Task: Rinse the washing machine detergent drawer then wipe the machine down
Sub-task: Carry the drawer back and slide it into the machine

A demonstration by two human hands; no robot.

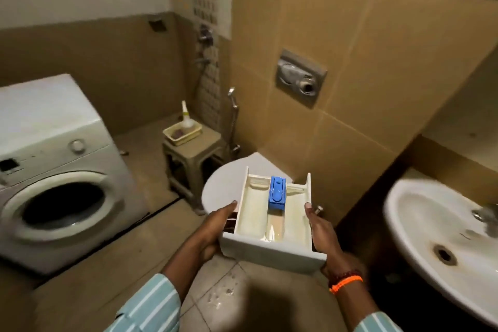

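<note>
I hold the white detergent drawer (258,224) level in front of me, out of the machine. It has yellowed compartments and a blue insert (277,193) in the middle channel. My left hand (213,229) grips its left side and my right hand (322,234) grips its right side, thumbs on the top edges. The white front-loading washing machine (54,170) stands at the left, its round door shut. A white wash basin (442,237) with a rusty drain is at the right, close to the drawer.
A closed white toilet (229,180) sits just beyond the drawer, under a flush plate (300,77) on the tan tiled wall. A plastic stool (194,153) with a yellow tray and a bottle stands in the corner beside a hand sprayer (234,105). The floor is beige tile.
</note>
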